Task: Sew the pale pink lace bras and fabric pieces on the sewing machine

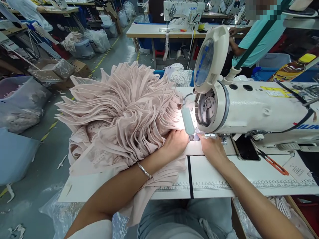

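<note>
A big heap of pale pink fabric pieces [119, 109] lies in many folds on the left of the white sewing table [211, 187]. The white sewing machine [259, 108] stands at the right, its lamp lighting the needle area. My left hand [176, 142] rests at the heap's right edge beside the needle area; its fingertips are hidden. On the right side of that area is my right hand [211, 146], its fingers mostly hidden beneath the machine head. What either hand grips cannot be made out.
A dark phone [246, 147] and orange-handled scissors [276, 165] lie right of my right hand. Behind stands another sewing table [149, 30] with a machine. A person in a light teal shirt [265, 39] sits at the back right. Plastic tubs [81, 48] stand on the left floor.
</note>
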`<state>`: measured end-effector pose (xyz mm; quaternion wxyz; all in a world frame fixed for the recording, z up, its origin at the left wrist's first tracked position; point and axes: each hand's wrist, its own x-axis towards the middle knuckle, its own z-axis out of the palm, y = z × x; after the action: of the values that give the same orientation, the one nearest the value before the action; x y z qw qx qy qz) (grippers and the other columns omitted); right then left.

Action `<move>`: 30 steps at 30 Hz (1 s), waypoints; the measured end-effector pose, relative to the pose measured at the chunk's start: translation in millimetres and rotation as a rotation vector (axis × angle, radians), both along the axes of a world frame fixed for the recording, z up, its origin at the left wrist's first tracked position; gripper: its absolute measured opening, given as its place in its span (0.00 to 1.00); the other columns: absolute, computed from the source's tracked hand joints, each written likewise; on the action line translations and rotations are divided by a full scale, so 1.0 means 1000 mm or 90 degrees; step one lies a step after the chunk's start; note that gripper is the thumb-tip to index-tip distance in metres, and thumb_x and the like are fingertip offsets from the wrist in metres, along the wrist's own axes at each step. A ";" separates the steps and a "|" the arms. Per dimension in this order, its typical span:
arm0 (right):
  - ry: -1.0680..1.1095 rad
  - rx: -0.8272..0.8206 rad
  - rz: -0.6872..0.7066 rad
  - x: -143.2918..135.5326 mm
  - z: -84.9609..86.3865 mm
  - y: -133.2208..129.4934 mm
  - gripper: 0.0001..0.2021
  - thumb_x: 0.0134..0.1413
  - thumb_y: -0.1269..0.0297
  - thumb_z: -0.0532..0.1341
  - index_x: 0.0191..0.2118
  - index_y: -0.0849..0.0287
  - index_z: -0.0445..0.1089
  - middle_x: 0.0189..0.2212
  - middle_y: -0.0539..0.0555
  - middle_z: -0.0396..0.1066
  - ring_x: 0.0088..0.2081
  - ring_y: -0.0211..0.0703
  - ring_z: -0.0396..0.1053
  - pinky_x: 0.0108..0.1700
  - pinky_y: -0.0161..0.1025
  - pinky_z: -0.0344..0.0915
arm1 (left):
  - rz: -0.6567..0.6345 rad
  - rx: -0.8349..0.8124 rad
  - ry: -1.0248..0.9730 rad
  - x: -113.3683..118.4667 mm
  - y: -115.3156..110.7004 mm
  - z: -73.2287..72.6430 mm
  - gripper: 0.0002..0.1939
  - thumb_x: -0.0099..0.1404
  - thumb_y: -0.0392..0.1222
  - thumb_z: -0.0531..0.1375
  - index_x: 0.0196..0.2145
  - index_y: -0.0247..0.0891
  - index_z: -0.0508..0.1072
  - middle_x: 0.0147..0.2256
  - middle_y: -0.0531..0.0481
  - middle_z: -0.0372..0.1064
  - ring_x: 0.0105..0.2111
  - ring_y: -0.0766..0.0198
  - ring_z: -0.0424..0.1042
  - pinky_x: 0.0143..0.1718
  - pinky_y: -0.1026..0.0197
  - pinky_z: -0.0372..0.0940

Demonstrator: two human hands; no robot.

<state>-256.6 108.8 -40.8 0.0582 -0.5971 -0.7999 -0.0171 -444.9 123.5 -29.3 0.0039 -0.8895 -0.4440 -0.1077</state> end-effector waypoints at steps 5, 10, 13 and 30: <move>-0.041 -0.052 0.003 -0.004 0.004 -0.006 0.22 0.55 0.80 0.49 0.45 0.56 0.75 0.34 0.60 0.74 0.36 0.52 0.68 0.47 0.49 0.62 | -0.016 -0.060 -0.095 -0.001 0.006 0.001 0.16 0.71 0.43 0.59 0.53 0.35 0.66 0.55 0.40 0.69 0.59 0.51 0.64 0.61 0.49 0.59; -0.067 0.006 0.029 0.002 -0.003 -0.006 0.26 0.52 0.82 0.48 0.52 0.58 0.74 0.35 0.61 0.74 0.39 0.53 0.68 0.50 0.50 0.63 | -0.011 -0.088 -0.090 -0.002 0.002 0.006 0.18 0.70 0.41 0.60 0.54 0.31 0.65 0.55 0.36 0.68 0.62 0.50 0.61 0.62 0.50 0.58; -0.076 0.015 0.025 0.004 -0.008 -0.006 0.31 0.52 0.82 0.48 0.59 0.58 0.70 0.37 0.60 0.76 0.39 0.53 0.69 0.51 0.52 0.64 | -0.017 -0.078 -0.103 -0.002 0.001 0.007 0.18 0.70 0.40 0.59 0.54 0.32 0.64 0.56 0.37 0.68 0.62 0.50 0.62 0.62 0.49 0.58; -0.088 -0.022 0.022 -0.005 -0.003 -0.010 0.34 0.56 0.81 0.47 0.66 0.54 0.63 0.44 0.63 0.76 0.43 0.55 0.71 0.47 0.51 0.66 | 0.036 0.006 -0.071 -0.002 -0.003 0.002 0.10 0.71 0.35 0.54 0.48 0.35 0.70 0.46 0.39 0.72 0.50 0.50 0.68 0.56 0.44 0.61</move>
<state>-261.6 99.2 -43.5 -0.0068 -0.5814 -0.8124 -0.0436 -447.2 120.4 -27.4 -0.0139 -0.8694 -0.4678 -0.1588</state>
